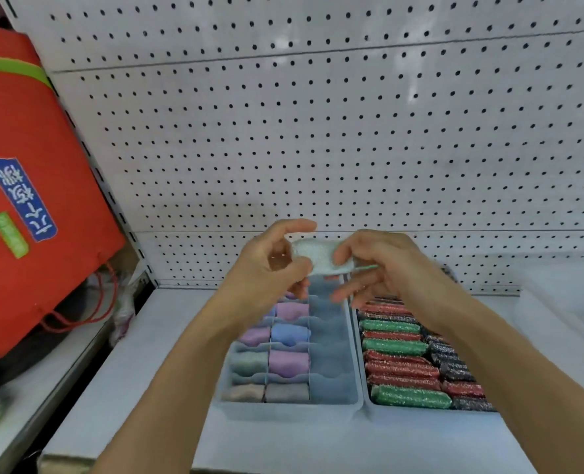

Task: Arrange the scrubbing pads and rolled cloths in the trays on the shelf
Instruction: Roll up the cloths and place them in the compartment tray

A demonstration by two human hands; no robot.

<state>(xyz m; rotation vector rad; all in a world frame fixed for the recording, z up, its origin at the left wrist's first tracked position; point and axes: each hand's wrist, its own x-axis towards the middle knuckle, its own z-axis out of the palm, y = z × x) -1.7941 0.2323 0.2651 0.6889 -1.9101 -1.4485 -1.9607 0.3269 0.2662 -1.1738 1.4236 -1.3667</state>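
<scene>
Both hands hold one pale, whitish cloth (321, 256) between them: the fingers (297, 230) of the left hand (270, 265) curl over its left end with the thumb beneath, and the right hand (376, 265) pinches its right end.

Below the fingers sits a divided tray (353, 381) with rolled cloths (288, 362) in its two left columns; I count about eight, purple, blue, grey and beige, though the left wrist hides some at the back. Its column nearest the right hand holds nothing I can see.

Just right of it a second tray (367, 401) is packed with glittery scrubbing pads (410, 396), red, green and dark, too many and too covered by the right forearm to count.

Both trays rest on a white shelf (129, 371) against a pegboard (318, 131). Far left of the fingers hangs one red bag (37, 200).
</scene>
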